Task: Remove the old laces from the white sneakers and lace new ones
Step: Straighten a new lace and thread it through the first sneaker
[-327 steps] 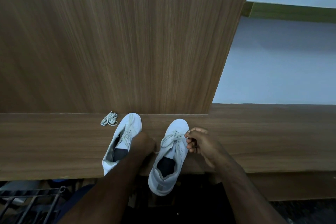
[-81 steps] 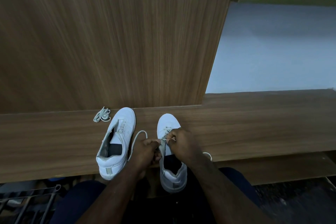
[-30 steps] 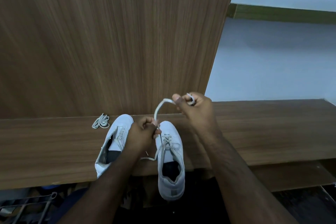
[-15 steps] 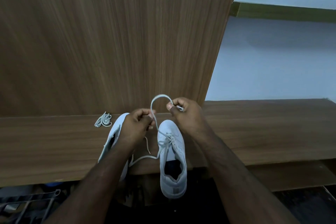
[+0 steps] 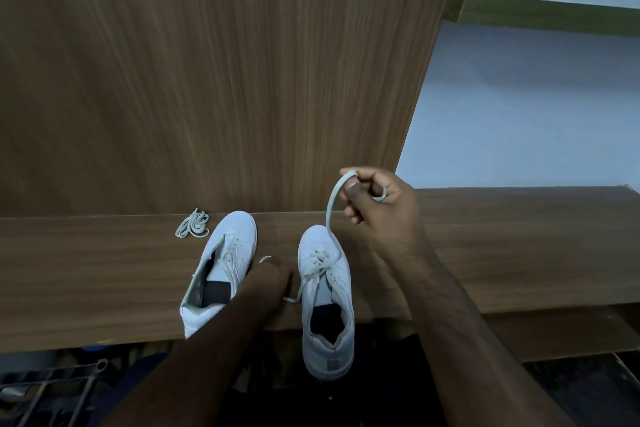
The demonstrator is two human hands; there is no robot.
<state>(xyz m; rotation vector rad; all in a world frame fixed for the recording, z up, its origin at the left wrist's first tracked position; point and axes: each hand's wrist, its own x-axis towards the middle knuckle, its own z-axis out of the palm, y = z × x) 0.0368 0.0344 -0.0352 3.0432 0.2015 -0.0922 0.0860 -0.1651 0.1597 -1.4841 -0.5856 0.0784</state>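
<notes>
The right hand is raised above the level of the left, its forearm running up from the lower right; thumb and forefinger pinch a white lace near the top of its arc, the remaining fingers curled beneath (a loop of it shows by the knuckles); the left hand sits low, back toward the camera, fingers curled downward, a short bit of lace showing at its fingertips; whether it truly grips that end cannot be told; both forearms are bare.
</notes>
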